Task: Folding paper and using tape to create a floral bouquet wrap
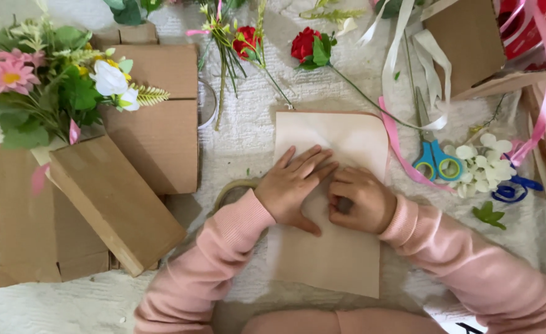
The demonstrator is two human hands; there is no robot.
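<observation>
We press our flat left hand [294,185] and curled right hand [359,199] on the beige paper sheet [335,247]; uneven pressure could crease it crooked.

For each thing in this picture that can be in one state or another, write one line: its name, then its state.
left hand: flat, fingers spread, pressing the paper bag
right hand: fingers curled, pressing the same bag
paper bag: lying flat, folded
scissors: closed, lying on the cloth
red rose: lying loose, stem to the right
bouquet: standing in a brown box
brown box: tilted, holding the bouquet
</observation>
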